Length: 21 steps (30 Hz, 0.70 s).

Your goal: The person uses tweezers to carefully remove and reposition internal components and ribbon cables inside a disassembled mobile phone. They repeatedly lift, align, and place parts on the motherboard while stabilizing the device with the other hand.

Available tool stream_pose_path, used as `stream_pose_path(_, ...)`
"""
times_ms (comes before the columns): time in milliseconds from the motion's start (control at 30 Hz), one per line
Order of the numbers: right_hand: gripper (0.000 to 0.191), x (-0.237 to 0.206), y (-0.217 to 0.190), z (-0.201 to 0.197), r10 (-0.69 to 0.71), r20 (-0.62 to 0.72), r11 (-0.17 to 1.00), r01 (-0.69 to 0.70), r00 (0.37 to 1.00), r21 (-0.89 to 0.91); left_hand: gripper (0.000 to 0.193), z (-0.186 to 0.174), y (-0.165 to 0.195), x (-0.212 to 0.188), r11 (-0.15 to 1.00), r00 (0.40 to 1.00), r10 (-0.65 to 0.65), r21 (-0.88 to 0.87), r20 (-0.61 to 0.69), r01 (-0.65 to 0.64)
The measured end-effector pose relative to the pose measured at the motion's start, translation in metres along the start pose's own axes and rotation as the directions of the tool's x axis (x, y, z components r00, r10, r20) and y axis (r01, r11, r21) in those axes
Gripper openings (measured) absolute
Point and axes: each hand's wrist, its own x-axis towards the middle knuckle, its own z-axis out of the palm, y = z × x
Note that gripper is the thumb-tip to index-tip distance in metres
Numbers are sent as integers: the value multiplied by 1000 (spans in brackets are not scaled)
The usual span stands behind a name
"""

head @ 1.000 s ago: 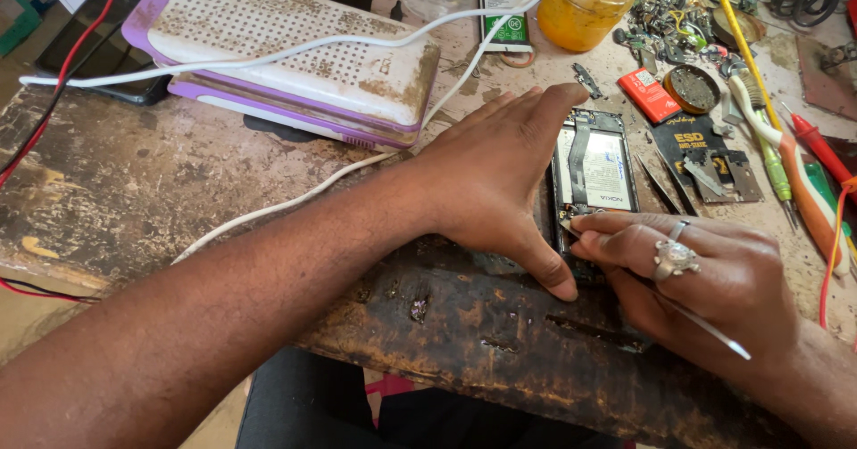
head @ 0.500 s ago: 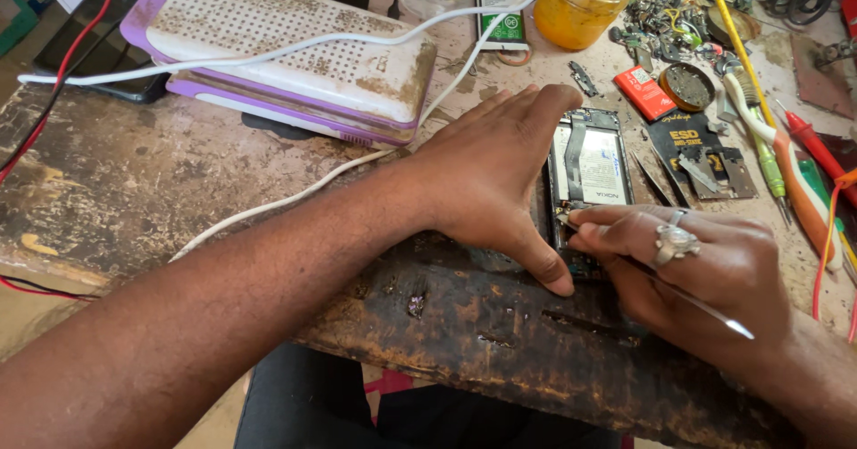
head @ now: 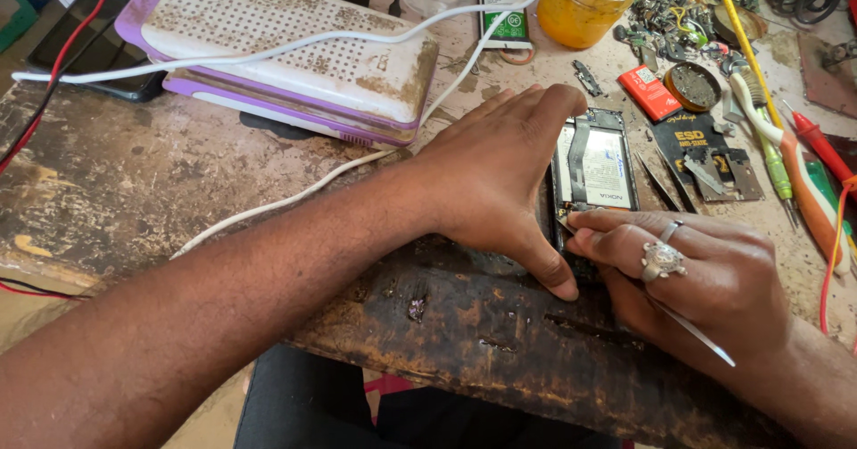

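Scarred, stained brown wooden workbench point(head: 161, 172), cluttered along the far edge. Opened black mobile phone with exposed white battery label point(head: 600, 165) lies flat near the front edge, between both hands. Left hand point(head: 500, 177) lies flat, fingers together along the phone's left side, thumb braced at its lower corner. Right hand point(head: 705, 275), wearing a silver ring, has fingers pinched on a thin metal pry tool point(head: 692, 333) at the phone's lower edge. Compared with a second ago, the right hand has crept slightly leftward; phone and left hand unmoved. Judgement: prying continues, no separation visible. Dirty white-and-purple perforated box point(head: 286, 47) and yellow jar point(head: 585, 3) stand behind.
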Motion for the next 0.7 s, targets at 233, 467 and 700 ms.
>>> stream_pose_path(233, 18, -3, 8, 4, 107, -65, 991, -102, 992, 87, 147, -1, 1, 0, 1000, 1000, 9, 13, 1, -9)
stream_pose_path(467, 27, -4, 4, -3, 55, 56, 998, -57, 997, 37, 147, -2, -1, -3, 1000, 999, 29, 5, -32, -29)
stream_pose_path(700, 24, -1, 3, 1, 9, 26, 1000, -8, 1000, -22, 147, -2, 2, -1, 1000, 999, 25, 3, -30, -25)
